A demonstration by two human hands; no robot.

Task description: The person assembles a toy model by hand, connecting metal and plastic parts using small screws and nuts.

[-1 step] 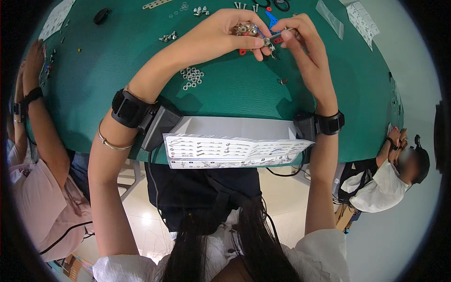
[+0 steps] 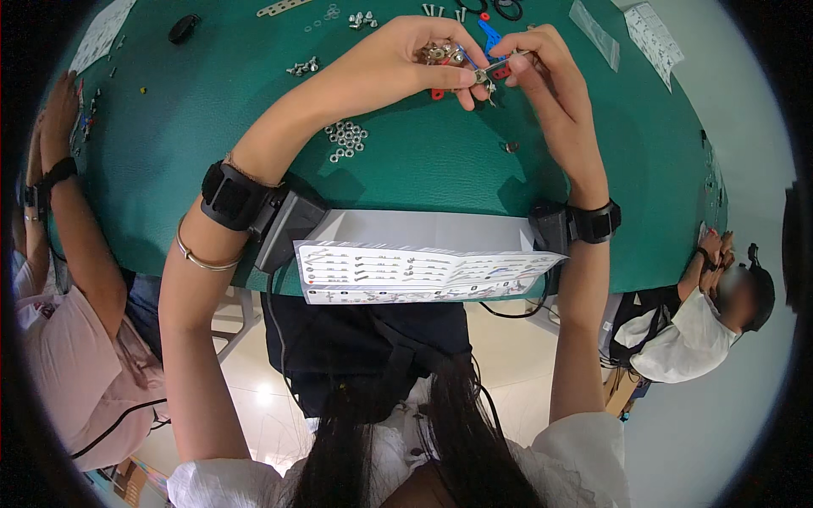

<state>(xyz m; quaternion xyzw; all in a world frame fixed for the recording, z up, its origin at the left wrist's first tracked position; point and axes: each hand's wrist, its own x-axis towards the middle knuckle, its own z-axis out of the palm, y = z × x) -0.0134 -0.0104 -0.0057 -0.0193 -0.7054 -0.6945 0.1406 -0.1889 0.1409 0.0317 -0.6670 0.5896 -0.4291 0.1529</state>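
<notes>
At the far side of the table, my left hand is closed around a small metal assembly with red and blue parts. Its fingers hide much of that piece. My right hand pinches a slim metal tool between thumb and forefinger. The tool's tip meets the assembly beside my left thumb; its exact kind is too small to tell. A blue plastic part lies just beyond the hands. Below my left wrist sits a group of hex nuts.
Screws, more fasteners and a perforated strip lie on the green table. A folded instruction sheet stands at the near edge. A plastic bag is far right. Other people's hands work at the left and right.
</notes>
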